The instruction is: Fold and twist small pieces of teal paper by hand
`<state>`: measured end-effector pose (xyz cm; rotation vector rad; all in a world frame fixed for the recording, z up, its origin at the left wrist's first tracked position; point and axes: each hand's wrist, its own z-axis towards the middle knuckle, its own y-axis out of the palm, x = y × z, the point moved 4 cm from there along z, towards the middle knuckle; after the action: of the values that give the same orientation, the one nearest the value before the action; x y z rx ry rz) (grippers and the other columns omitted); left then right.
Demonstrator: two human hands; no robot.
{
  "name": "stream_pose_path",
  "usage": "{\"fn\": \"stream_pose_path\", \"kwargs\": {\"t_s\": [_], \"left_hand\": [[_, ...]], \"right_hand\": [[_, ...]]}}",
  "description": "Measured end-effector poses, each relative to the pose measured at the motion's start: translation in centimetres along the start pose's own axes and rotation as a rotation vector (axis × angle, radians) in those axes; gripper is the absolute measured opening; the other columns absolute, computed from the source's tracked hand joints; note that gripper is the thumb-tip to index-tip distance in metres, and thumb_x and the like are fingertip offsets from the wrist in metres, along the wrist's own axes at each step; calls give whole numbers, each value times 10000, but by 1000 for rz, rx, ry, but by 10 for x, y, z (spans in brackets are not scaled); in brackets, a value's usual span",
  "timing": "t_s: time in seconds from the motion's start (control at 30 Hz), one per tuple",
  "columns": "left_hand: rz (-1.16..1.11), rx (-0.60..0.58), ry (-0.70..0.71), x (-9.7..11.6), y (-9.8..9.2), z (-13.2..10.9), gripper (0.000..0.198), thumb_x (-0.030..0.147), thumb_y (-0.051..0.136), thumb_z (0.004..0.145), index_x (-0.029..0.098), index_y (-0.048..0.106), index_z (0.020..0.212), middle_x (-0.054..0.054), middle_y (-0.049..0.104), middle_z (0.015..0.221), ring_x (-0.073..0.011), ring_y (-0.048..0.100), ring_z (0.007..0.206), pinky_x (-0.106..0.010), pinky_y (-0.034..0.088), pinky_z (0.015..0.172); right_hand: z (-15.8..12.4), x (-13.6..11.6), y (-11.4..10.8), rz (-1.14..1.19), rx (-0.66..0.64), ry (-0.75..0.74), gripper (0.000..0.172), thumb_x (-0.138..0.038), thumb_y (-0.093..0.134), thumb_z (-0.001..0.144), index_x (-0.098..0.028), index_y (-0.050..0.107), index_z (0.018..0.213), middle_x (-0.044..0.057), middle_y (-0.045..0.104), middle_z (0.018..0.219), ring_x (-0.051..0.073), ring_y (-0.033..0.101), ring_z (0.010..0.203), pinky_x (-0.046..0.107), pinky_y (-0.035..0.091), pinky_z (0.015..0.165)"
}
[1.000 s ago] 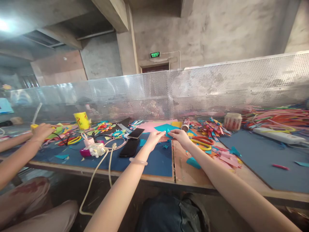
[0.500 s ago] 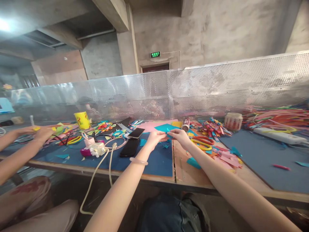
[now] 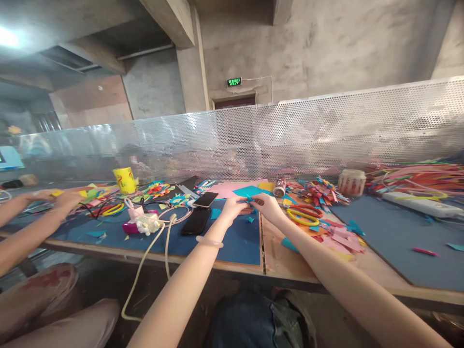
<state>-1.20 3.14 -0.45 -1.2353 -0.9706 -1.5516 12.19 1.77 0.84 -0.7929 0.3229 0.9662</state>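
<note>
Between my two hands is a small folded piece of blue paper (image 3: 249, 198), mostly covered by the fingers. My left hand (image 3: 234, 210) pinches it from the left, and my right hand (image 3: 267, 207) pinches it from the right. The fingertips almost meet above the blue mat (image 3: 235, 249). Just behind them lies a larger blue paper sheet (image 3: 241, 192) on pink paper (image 3: 223, 189). A small blue scrap (image 3: 250, 220) rests on the mat below the fingers. Scissors with yellow and orange handles (image 3: 303, 217) lie right of my right hand.
Two phones (image 3: 196, 222) lie left of my left hand, near a power strip with cables (image 3: 145, 224). A can (image 3: 279, 187), a folded-paper cluster (image 3: 321, 193) and pink scraps (image 3: 344, 239) are at right. A co-worker's hands (image 3: 67, 199) handle yellow paper at far left.
The blue paper's upright point between my fingers now shows lower and narrower. My fingers have shifted slightly around it. The view has moved a little.
</note>
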Motion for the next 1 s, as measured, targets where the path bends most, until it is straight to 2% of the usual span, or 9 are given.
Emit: {"fn": "stream_pose_path", "kwargs": {"t_s": [0.07, 0.17, 0.27, 0.33, 0.43, 0.63, 0.77, 0.9, 1.0], "left_hand": [[-10, -3, 11, 0, 0, 1, 241, 121, 656, 618, 105, 628, 857, -70, 679, 675, -180, 650, 647, -354, 514, 743], [-25, -7, 15, -1, -1, 3, 268, 144, 666, 618, 107, 626, 881, -74, 682, 690, -187, 652, 663, -363, 512, 746], [-35, -9, 12, -2, -1, 4, 294, 150, 682, 607, 102, 621, 890, -74, 682, 698, -196, 654, 670, -379, 506, 759], [-39, -11, 10, -2, -1, 4, 284, 150, 686, 604, 100, 625, 877, -74, 682, 698, -199, 654, 677, -383, 503, 770], [-36, -21, 12, -1, 1, 3, 263, 152, 678, 615, 103, 635, 870, -72, 685, 703, -197, 654, 690, -375, 503, 778], [-19, 1, 14, 1, 1, 2, 261, 134, 652, 640, 95, 629, 897, -68, 685, 682, -192, 654, 670, -364, 510, 763], [-22, 19, 34, 4, 1, 0, 282, 142, 641, 659, 95, 615, 937, -64, 684, 686, -192, 653, 690, -367, 508, 768], [17, 38, 44, 4, 1, 0, 318, 136, 637, 663, 93, 586, 974, -55, 669, 679, -183, 651, 673, -367, 511, 752], [75, 67, 131, 7, -1, 1, 303, 141, 631, 665, 124, 554, 957, -26, 642, 658, -172, 642, 612, -367, 525, 682]], "right_hand": [[-1, -3, 0, 38, 1, 13, 205, -304, 562, 722, -187, 681, 841, 47, 661, 799, 161, 580, 712, 306, 462, 710], [-3, 3, 1, 291, -68, 175, 289, -382, 547, 736, -173, 682, 884, 57, 670, 844, 185, 599, 780, 315, 482, 704], [-5, 16, 3, 570, -133, 349, 394, -412, 624, 669, -145, 663, 955, 75, 659, 919, 183, 607, 770, 315, 505, 664], [-6, 22, 3, 618, -132, 376, 423, -417, 646, 644, -131, 664, 955, 82, 657, 915, 181, 607, 759, 320, 506, 668], [-4, 23, 3, 497, -112, 319, 400, -428, 612, 671, -142, 673, 943, 69, 663, 870, 192, 602, 761, 329, 497, 670], [-2, 3, -3, 27, 29, 67, 266, -350, 528, 748, -167, 703, 832, 54, 664, 776, 203, 586, 750, 308, 441, 697], [-3, 0, -2, -1, 18, 88, 327, -367, 455, 789, -153, 702, 790, 46, 664, 705, 184, 580, 676, 267, 424, 625], [-3, 1, -3, -31, 33, 83, 321, -386, 478, 766, -160, 702, 723, 38, 666, 673, 181, 572, 658, 254, 417, 608], [-3, 2, -3, -7, 61, 79, 304, -400, 512, 740, -167, 705, 714, 44, 672, 688, 190, 578, 679, 263, 426, 629]]}}
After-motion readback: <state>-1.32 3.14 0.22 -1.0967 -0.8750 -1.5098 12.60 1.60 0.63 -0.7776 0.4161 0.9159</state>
